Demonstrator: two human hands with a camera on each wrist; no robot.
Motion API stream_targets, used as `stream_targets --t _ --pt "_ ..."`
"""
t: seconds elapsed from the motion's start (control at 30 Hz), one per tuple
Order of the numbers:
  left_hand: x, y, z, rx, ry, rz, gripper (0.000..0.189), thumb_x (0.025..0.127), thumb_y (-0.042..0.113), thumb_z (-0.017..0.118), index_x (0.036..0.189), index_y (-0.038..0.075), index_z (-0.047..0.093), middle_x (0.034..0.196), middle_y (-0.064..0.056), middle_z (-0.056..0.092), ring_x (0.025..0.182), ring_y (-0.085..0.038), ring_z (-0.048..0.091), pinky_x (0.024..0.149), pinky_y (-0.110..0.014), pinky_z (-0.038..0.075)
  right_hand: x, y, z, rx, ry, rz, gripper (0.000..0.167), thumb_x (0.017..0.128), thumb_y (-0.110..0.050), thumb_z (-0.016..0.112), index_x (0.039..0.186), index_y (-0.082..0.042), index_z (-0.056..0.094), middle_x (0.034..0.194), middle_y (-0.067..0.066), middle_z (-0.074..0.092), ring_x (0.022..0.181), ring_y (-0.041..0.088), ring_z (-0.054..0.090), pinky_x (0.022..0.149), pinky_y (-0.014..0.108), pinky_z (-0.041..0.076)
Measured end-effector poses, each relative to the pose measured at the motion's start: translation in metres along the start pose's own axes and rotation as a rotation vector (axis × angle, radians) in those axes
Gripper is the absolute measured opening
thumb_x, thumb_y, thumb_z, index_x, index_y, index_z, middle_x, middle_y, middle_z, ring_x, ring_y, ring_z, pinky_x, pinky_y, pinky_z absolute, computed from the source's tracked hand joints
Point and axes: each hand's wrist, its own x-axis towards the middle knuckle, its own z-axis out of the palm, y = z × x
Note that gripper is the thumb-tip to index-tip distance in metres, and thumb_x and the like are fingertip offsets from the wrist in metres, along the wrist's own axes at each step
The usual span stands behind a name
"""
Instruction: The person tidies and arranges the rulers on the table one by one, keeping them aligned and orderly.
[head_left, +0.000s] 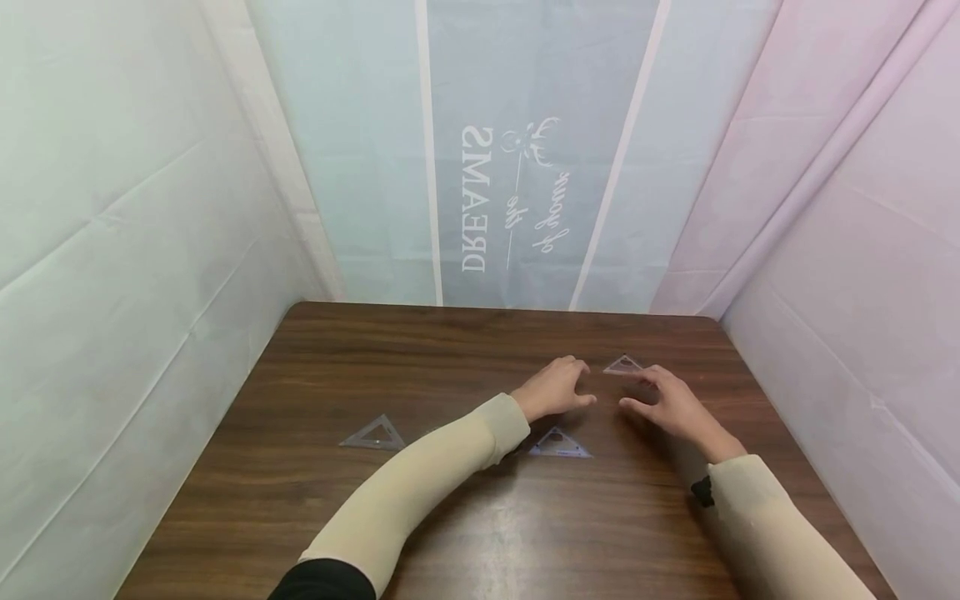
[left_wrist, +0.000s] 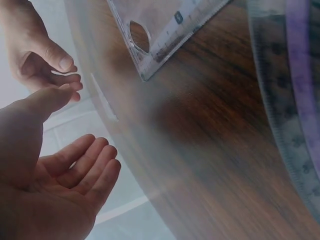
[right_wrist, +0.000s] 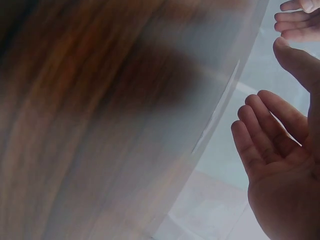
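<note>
My left hand (head_left: 558, 387) hovers over the table with its fingers spread and loosely bent, nothing in its grasp. To its right, my right hand (head_left: 667, 404) also holds nothing; its fingertips overlap the edge of the far clear set square (head_left: 622, 365) in the head view. Another clear set square (head_left: 561, 444), bluish along its long edge, lies just below my left wrist. A third set square (head_left: 367, 435) lies further left, beside the left sleeve. In the left wrist view, a clear curved ruler-like piece (left_wrist: 270, 90) with a purple band shows at the right edge.
The dark wooden table (head_left: 300, 500) has a hanging cloth (head_left: 525, 83) with printed lettering behind it. Pale sheets (head_left: 112, 208) hang on both sides. My left forearm crosses the table and hides part of it.
</note>
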Motion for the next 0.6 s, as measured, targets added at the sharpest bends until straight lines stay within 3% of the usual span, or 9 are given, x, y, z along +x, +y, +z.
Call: stream_targets --t 0.37,0.6 --pt "0.020 0.006 0.006 -0.005 0.003 -0.002 0.057 0.104 0.042 0.073 0.149 0.009 0.060 0.145 -0.005 0.062 0.132 -0.016 0.060 0.109 -0.025 0.048 0.011 0.024 -0.009 0.001 0.020 0.094 0.063 0.097 -0.032 0.083 0.139 0.011 0.062 0.128 0.030 0.062 0.118 0.049 0.060 0.098 0.067 0.049" --pt "0.027 0.004 0.006 0.001 0.021 -0.003 0.053 0.103 0.041 0.074 0.143 0.008 0.064 0.136 -0.004 0.065 0.125 -0.016 0.063 0.106 -0.024 0.049 0.018 0.039 -0.008 0.021 0.001 0.139 0.063 0.098 -0.031 0.082 0.140 0.012 0.060 0.134 0.032 0.059 0.125 0.051 0.056 0.105 0.069 0.044"
